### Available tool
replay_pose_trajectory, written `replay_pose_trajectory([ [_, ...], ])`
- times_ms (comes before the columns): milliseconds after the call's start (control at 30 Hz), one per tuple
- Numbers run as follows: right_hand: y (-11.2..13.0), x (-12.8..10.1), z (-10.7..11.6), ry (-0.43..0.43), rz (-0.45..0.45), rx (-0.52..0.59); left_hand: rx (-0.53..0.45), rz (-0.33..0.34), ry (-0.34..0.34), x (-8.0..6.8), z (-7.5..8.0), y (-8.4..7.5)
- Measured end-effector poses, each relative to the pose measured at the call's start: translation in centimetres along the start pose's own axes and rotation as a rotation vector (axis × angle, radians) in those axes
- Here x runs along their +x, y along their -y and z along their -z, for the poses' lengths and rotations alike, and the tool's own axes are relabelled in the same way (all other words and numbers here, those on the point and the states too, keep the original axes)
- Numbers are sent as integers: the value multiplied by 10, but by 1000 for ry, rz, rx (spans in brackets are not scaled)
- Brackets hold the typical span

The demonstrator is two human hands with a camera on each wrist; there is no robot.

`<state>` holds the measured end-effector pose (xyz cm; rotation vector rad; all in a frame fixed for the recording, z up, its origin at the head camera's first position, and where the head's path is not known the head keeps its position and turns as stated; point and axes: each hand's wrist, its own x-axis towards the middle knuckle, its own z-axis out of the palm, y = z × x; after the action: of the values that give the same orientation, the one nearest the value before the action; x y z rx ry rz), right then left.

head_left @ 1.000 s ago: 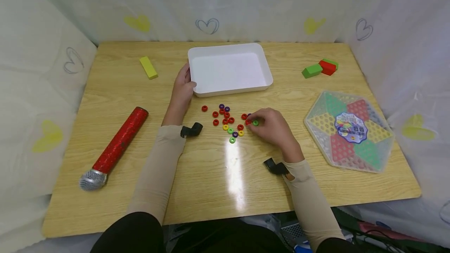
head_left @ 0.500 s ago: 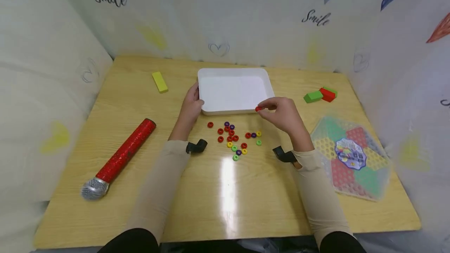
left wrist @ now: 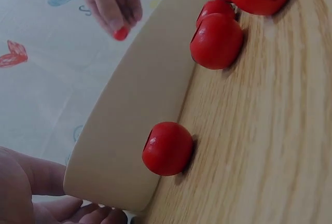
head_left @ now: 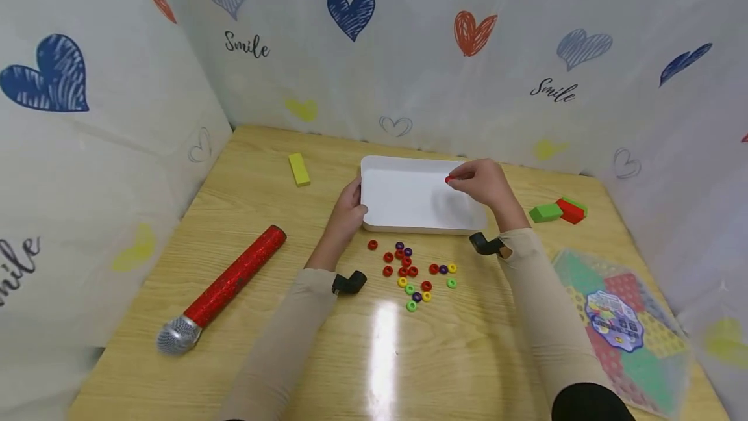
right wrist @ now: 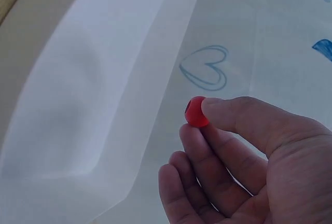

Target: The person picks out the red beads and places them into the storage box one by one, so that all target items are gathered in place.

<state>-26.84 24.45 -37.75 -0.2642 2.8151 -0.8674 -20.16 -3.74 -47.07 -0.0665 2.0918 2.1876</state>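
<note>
Over the right part of a white tray [head_left: 403, 197], my right hand [head_left: 486, 185] pinches a red bead [right wrist: 196, 111] between thumb and fingertips. In the right wrist view the tray's inside shows bare beside the bead. My left hand [head_left: 346, 216] grips the tray's left end, thumb at the near corner and fingers on the outer side. In front of the tray lie loose ring-shaped beads: red [head_left: 388, 271], purple [head_left: 443, 269], yellow [head_left: 452, 267] and green [head_left: 451, 283]. A red bead [left wrist: 167, 149] stands close to the tray's wall in the left wrist view.
A red glittery microphone [head_left: 234, 278] lies at the left. Behind it is a yellow block [head_left: 299, 169]. Green and red blocks [head_left: 546, 213] lie at the back right. A hexagonal clear box [head_left: 622, 330] with coloured panels lies at the right, partly behind the right forearm.
My right hand has picked a red bead from the loose group and carried it up and away to above the tray. The left hand stays on the tray. The head view has tilted up.
</note>
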Motion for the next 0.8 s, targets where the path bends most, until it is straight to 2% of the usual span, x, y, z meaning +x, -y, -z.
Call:
replay_pose_trajectory([
  [200, -4, 28, -4, 46, -75, -22, 13, 5, -9, 0, 0, -1],
  [433, -18, 54, -15, 76, -98, -71, -1, 13, 6, 5, -1, 1],
  [800, -26, 68, -23, 107, -146, -70, -19, 10, 16, 7, -3, 3],
])
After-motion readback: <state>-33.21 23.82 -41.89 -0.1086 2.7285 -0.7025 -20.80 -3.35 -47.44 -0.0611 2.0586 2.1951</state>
